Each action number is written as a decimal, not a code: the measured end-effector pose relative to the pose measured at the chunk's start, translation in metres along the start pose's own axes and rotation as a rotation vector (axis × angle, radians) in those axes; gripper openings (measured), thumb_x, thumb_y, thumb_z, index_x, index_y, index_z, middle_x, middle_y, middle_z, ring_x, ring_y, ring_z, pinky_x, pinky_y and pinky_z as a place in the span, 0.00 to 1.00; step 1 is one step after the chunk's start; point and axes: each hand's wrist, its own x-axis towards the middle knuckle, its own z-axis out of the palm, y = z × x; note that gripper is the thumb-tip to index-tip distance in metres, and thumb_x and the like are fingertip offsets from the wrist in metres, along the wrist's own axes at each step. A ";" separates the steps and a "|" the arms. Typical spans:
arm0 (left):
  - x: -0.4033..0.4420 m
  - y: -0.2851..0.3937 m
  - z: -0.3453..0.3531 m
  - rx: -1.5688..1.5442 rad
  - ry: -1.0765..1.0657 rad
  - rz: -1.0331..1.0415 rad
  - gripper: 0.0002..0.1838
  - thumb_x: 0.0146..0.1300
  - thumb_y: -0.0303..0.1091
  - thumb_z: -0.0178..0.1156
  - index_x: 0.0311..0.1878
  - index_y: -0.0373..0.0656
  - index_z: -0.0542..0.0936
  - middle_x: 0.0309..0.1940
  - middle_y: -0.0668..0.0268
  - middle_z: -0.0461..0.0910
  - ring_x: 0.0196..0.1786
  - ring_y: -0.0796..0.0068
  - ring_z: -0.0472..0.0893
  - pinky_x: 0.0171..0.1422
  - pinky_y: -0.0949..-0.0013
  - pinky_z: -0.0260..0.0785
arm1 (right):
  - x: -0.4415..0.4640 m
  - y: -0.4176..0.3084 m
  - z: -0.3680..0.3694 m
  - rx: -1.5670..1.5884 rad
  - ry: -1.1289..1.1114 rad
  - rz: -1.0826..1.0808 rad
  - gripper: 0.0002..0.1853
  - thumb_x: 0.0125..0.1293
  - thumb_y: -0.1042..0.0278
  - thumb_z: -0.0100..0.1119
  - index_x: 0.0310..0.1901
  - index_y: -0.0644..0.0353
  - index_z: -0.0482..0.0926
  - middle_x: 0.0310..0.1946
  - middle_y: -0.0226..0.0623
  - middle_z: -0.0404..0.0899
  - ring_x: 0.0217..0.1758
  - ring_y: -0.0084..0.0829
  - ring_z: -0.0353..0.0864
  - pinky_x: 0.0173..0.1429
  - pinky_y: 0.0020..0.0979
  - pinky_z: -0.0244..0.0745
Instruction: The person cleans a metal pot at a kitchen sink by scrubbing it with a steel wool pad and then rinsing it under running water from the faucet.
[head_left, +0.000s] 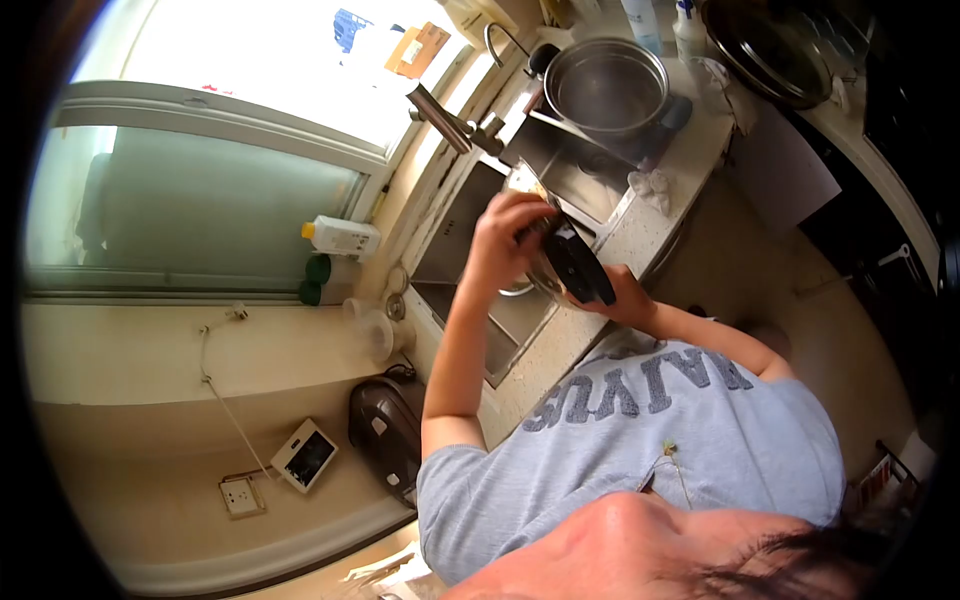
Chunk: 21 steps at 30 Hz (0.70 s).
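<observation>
Both hands are together over the double sink [500, 320], near its front edge. Between them is a black and clear object [575, 262], long and dark on its near side, with a see-through part beside it; its exact kind is hard to make out. My left hand [508, 238] curls its fingers over the upper end of the object. From below and the right, my right hand [622, 298] grips the lower end, with some fingers hidden behind the black part. A steel faucet [440, 118] stands behind the left basin.
A large steel pot [605, 125] sits over the far part of the sink. A crumpled white cloth [650, 188] lies on the counter edge. A white bottle with a yellow cap [342, 238] stands by the window. Beyond the pot is a large dark lidded pan [770, 55].
</observation>
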 end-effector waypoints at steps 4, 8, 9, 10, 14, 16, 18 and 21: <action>0.014 -0.022 -0.005 -0.095 0.184 -0.310 0.14 0.46 0.18 0.61 0.39 0.40 0.81 0.37 0.59 0.80 0.43 0.60 0.79 0.50 0.66 0.71 | 0.006 -0.020 -0.003 -0.037 -0.066 0.026 0.14 0.45 0.68 0.71 0.29 0.66 0.76 0.19 0.46 0.75 0.21 0.40 0.77 0.27 0.34 0.70; 0.002 0.008 -0.010 0.097 -0.069 0.013 0.12 0.50 0.19 0.59 0.40 0.39 0.81 0.38 0.58 0.79 0.41 0.60 0.80 0.49 0.66 0.71 | 0.010 -0.015 -0.003 0.002 -0.052 0.043 0.14 0.44 0.69 0.71 0.28 0.67 0.75 0.20 0.47 0.76 0.21 0.40 0.78 0.27 0.33 0.71; 0.001 0.009 -0.012 0.089 -0.072 -0.006 0.12 0.50 0.19 0.59 0.40 0.39 0.81 0.38 0.58 0.79 0.41 0.60 0.80 0.49 0.66 0.71 | 0.006 -0.017 -0.001 0.010 -0.057 0.078 0.15 0.43 0.70 0.71 0.28 0.67 0.75 0.20 0.48 0.76 0.22 0.40 0.79 0.27 0.33 0.71; 0.006 0.005 -0.018 0.049 -0.084 -0.079 0.12 0.51 0.19 0.59 0.40 0.38 0.81 0.38 0.58 0.79 0.41 0.60 0.80 0.49 0.66 0.71 | 0.010 -0.028 -0.003 0.017 -0.063 0.088 0.14 0.43 0.70 0.71 0.28 0.67 0.75 0.21 0.49 0.76 0.23 0.42 0.79 0.28 0.33 0.72; 0.008 -0.023 -0.017 0.045 0.076 -0.240 0.09 0.51 0.22 0.60 0.38 0.36 0.80 0.36 0.57 0.77 0.42 0.58 0.78 0.47 0.65 0.71 | 0.008 -0.026 0.003 -0.054 -0.099 0.034 0.14 0.43 0.71 0.71 0.29 0.67 0.76 0.22 0.50 0.77 0.26 0.47 0.80 0.29 0.33 0.73; 0.001 -0.016 -0.014 0.044 0.062 -0.112 0.10 0.48 0.21 0.62 0.37 0.37 0.80 0.37 0.58 0.77 0.43 0.58 0.78 0.47 0.64 0.71 | 0.008 -0.024 0.002 -0.049 -0.070 0.003 0.14 0.43 0.71 0.71 0.29 0.67 0.76 0.22 0.49 0.77 0.26 0.45 0.80 0.30 0.33 0.73; -0.001 -0.006 -0.014 0.024 0.019 -0.050 0.11 0.46 0.21 0.63 0.36 0.38 0.81 0.36 0.58 0.77 0.41 0.58 0.78 0.45 0.64 0.71 | 0.007 -0.029 0.000 0.017 -0.086 0.053 0.14 0.44 0.71 0.71 0.29 0.67 0.76 0.22 0.48 0.78 0.26 0.41 0.81 0.30 0.33 0.73; 0.008 -0.026 -0.010 0.059 0.171 -0.243 0.10 0.48 0.20 0.60 0.37 0.37 0.80 0.35 0.56 0.77 0.38 0.57 0.78 0.43 0.65 0.71 | 0.018 -0.033 0.002 -0.063 -0.137 0.137 0.15 0.44 0.71 0.70 0.32 0.69 0.77 0.24 0.48 0.79 0.26 0.38 0.82 0.30 0.32 0.73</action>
